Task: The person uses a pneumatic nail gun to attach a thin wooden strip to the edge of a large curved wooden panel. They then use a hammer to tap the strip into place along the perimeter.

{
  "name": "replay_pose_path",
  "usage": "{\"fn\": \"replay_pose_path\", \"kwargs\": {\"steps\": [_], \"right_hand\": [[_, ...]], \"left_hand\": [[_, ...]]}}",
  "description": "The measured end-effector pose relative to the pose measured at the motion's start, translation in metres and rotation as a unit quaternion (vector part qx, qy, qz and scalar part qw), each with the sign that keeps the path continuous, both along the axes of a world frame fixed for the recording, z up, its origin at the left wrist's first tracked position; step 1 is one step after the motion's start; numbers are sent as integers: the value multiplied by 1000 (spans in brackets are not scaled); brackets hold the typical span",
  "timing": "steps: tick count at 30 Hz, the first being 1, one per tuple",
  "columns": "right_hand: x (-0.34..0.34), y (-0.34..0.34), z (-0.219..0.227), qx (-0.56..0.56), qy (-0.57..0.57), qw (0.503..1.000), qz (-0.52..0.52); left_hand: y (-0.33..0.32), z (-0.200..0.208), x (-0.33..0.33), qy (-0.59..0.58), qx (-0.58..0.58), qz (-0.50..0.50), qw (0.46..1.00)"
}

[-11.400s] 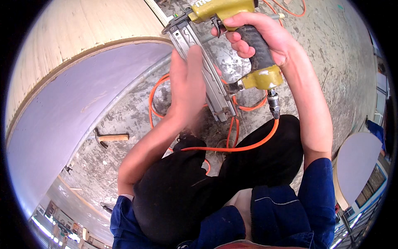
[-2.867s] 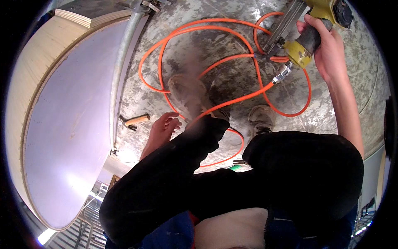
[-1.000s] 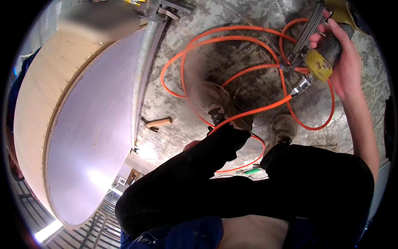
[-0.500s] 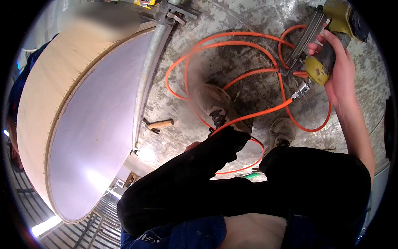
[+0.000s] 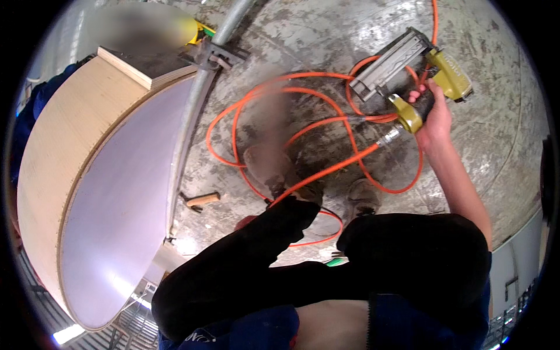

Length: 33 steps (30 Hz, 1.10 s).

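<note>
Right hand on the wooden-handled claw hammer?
No, the right hand grips the yellow, black-handled nail gun, while the hammer lies on the mottled grey floor.

Glare whitens the lilac panel (image 5: 129, 195) (low down), and blur smears 2 spots above.

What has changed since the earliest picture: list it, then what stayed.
The nail gun has moved right, away from the curved piece. The left hand has left the gun and is now mostly hidden behind the left leg. Unchanged: the right hand grips the gun, the hose is attached, the hammer lies beside the curved piece.
</note>
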State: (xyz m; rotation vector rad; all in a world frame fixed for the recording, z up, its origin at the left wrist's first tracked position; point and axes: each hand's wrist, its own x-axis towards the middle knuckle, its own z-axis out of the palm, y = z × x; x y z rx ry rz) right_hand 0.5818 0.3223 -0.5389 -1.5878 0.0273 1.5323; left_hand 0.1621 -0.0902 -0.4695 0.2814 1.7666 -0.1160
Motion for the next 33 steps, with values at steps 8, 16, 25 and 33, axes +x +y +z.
{"fn": "replay_pose_path", "kwargs": {"steps": [8,16,25,33], "right_hand": [[12,16,-9,-4,96,995,-4],[13,9,8,-63,17,973,220],[82,38,-27,-206,83,873,434],[102,54,-109,-185,1,892,411]], "left_hand": [[22,-20,-5,-2,39,-16,999],[59,-24,-1,-16,132,47,990],[16,-65,-49,330,177,190,908],[14,-100,-106,334,100,454,820]]}}
